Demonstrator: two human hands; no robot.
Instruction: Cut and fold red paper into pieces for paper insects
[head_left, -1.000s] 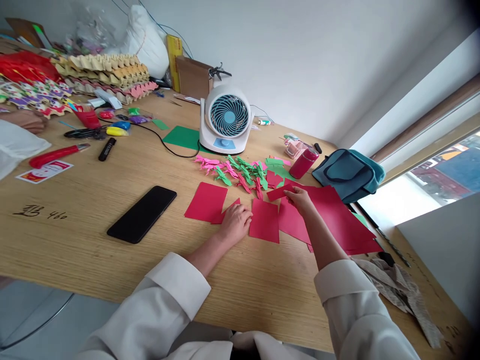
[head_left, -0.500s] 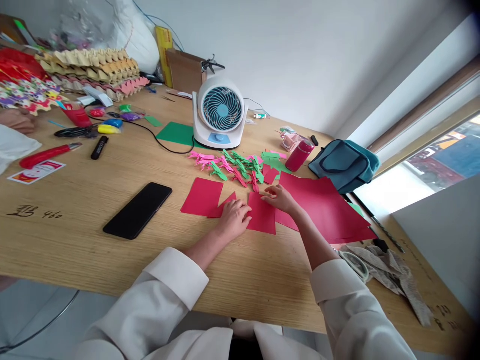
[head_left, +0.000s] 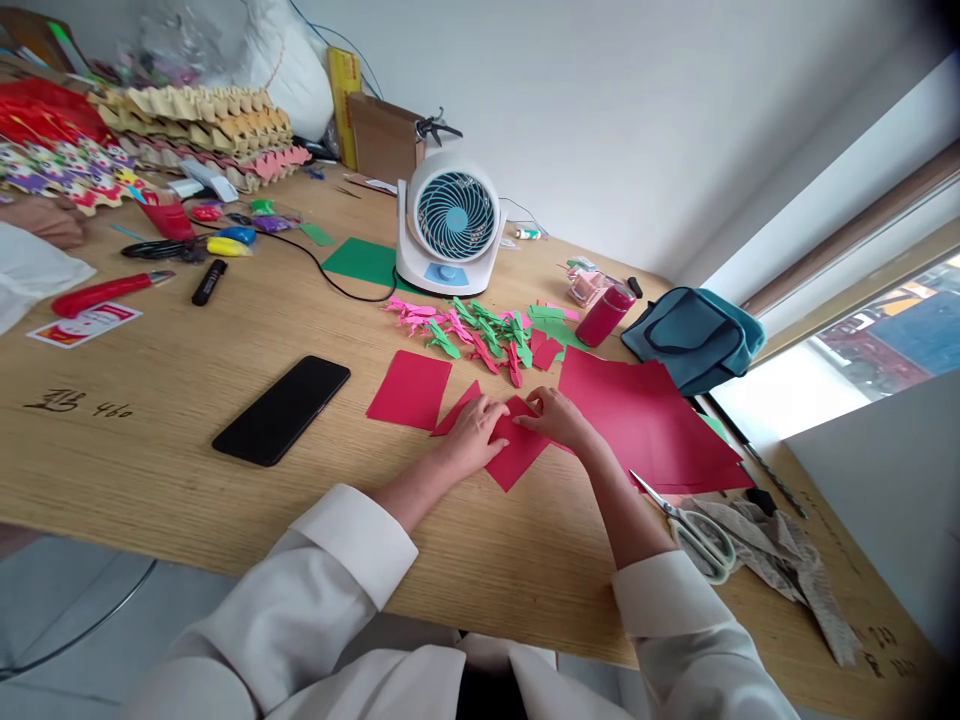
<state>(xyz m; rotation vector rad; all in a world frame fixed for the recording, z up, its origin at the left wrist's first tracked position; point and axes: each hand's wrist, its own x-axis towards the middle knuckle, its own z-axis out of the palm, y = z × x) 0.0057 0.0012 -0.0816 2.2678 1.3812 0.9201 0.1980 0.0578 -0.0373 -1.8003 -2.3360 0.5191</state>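
Note:
A small red paper sheet lies turned like a diamond on the table between my hands. My left hand has its curled fingers and thumb on the sheet's left side. On the upper right edge, my right hand pinches the same sheet, fingers bent. A folded red paper triangle sits partly behind my left hand. Left of it is another red paper rectangle, lying flat. Just beyond my hands is a pile of folded green, pink and red paper pieces.
Large red paper sheets lie at right, with scissors nearer me. A black phone is on the left. Behind stand a white fan, a red bottle and a teal bag. A red-handled cutter lies far left.
The small red sheet has turned from upright to a diamond. My right hand has come down onto its edge and both hands grip it. The scissors now show more fully.

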